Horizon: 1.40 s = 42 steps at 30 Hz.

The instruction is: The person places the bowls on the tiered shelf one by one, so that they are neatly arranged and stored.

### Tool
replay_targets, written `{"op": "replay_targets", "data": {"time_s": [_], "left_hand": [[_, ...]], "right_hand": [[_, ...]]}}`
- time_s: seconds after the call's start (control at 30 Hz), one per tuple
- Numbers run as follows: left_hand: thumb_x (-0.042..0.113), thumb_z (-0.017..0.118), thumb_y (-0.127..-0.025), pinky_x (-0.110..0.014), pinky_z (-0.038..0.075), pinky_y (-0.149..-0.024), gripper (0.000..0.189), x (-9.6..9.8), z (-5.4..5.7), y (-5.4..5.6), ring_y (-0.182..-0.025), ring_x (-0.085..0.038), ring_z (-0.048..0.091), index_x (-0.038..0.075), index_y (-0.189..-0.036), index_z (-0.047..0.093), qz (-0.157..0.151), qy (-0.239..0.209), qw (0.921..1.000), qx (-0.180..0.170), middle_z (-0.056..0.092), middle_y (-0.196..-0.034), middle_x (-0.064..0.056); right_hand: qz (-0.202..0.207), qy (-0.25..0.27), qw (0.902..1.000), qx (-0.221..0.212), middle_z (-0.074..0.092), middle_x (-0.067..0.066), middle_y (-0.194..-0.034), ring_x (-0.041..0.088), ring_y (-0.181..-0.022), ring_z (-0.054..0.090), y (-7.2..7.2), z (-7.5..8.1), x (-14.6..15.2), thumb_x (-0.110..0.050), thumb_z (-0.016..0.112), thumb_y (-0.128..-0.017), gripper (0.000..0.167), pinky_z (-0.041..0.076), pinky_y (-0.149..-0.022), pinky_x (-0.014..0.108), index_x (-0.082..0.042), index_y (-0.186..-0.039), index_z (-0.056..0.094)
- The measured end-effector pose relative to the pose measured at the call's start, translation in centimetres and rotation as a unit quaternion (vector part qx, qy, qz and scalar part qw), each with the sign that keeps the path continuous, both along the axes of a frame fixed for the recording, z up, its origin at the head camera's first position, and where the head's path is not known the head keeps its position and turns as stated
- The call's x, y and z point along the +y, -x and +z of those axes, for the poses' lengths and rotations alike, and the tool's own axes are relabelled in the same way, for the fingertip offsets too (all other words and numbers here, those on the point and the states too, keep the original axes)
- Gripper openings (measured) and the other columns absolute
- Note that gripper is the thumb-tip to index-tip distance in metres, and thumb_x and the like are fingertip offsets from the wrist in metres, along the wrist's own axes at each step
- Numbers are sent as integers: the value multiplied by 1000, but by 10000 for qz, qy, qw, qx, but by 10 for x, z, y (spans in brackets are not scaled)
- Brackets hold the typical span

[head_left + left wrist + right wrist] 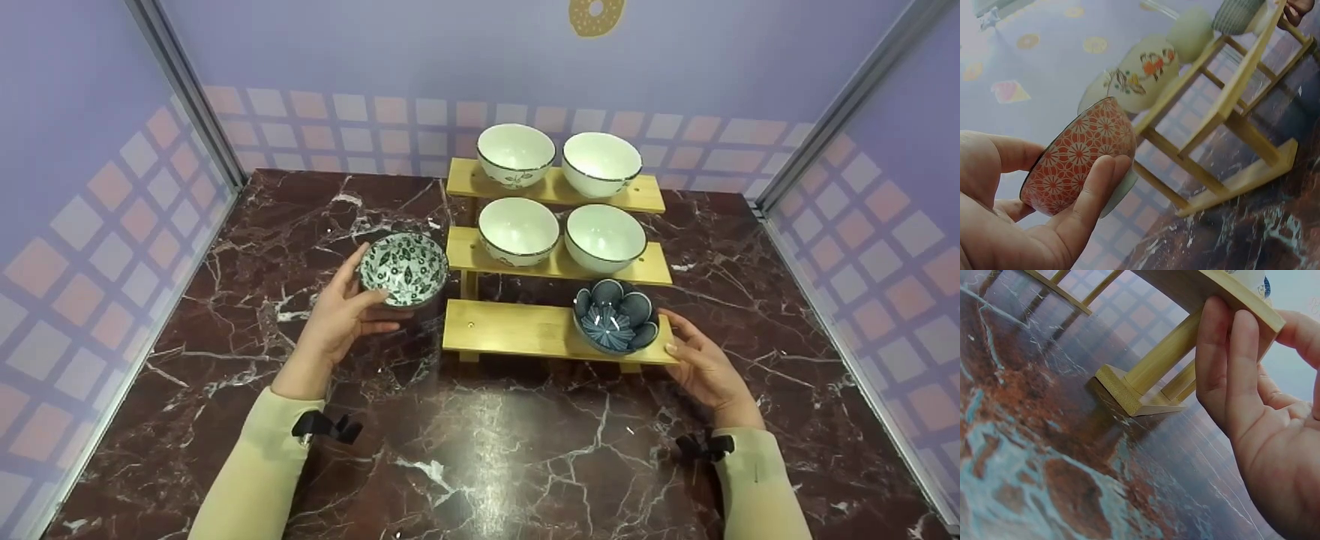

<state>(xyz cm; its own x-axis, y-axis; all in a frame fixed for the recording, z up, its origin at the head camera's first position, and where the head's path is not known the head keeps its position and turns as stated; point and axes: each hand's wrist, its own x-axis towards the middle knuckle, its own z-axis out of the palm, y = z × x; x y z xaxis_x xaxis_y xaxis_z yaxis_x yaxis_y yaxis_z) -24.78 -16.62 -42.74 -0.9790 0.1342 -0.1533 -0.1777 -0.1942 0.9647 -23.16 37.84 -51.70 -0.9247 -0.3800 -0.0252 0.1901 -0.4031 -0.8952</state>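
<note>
My left hand [337,311] grips a bowl [405,270] beside the left end of a three-step wooden rack [517,330]. Dark leaves and flowers cover its inside; the left wrist view shows a red outer wall with white blossoms [1079,153]. Thumb and fingers hold it from opposite sides, above the table. At the other end of the rack, my right hand [701,364] pinches the lowest board's corner, with fingers under the board [1241,354] and the thumb at its edge. On that board, close to this hand, sits a dark blue bowl [611,319] with a petal pattern.
Two white bowls with dark rims, one of them this left bowl [517,155], stand on the top board. Two more, including this right one [606,238], are on the middle board. Dark red marbled table [510,450] lies under everything, with lilac walls [412,52] around it.
</note>
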Motion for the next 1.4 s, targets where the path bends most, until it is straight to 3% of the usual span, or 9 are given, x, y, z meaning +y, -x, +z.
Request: {"op": "replay_targets", "data": {"time_s": [0.2,0.53,0.7,1.03,1.4], "left_hand": [[-6,55,-98,-44,69,-79,90,9,7,-10,-88,-20,73,32,-167,13,-234,46,9997,8,-1,-175,-9],[-8,55,-97,-40,69,-73,90,24,10,-19,-85,-27,78,29,-167,13,-689,-169,9975,57,15,-173,-16],[-8,56,-96,-42,69,-73,90,34,10,-20,-84,-27,78,29,-167,15,-865,-74,9962,31,24,-168,-23],[-6,58,-94,-47,68,-77,91,55,9,-20,-92,-34,78,27,-167,15,-1282,23,9917,-85,20,-170,-21],[-4,57,-96,-41,69,-73,88,84,6,-17,-84,-32,79,30,-166,17,-1770,-19,9841,-171,32,-163,-28]], "right_hand": [[-58,-25,10000,-60,66,3,-123,14,-97,75,0,0,0,11,36,-104,52,65,-83,20,-21,-142,51],[22,119,9999,-48,66,5,-122,15,-97,75,1,-1,0,12,35,-103,53,65,-83,21,-19,-142,51],[84,209,9997,-43,67,6,-121,15,-96,75,1,-1,0,12,35,-103,52,65,-83,22,-19,-142,51],[126,141,9998,-21,66,3,-119,12,-96,74,1,1,0,10,35,-104,51,65,-81,19,-20,-143,51],[53,57,10000,3,66,4,-121,13,-96,74,1,0,0,11,35,-104,52,65,-83,21,-19,-144,49]]}}
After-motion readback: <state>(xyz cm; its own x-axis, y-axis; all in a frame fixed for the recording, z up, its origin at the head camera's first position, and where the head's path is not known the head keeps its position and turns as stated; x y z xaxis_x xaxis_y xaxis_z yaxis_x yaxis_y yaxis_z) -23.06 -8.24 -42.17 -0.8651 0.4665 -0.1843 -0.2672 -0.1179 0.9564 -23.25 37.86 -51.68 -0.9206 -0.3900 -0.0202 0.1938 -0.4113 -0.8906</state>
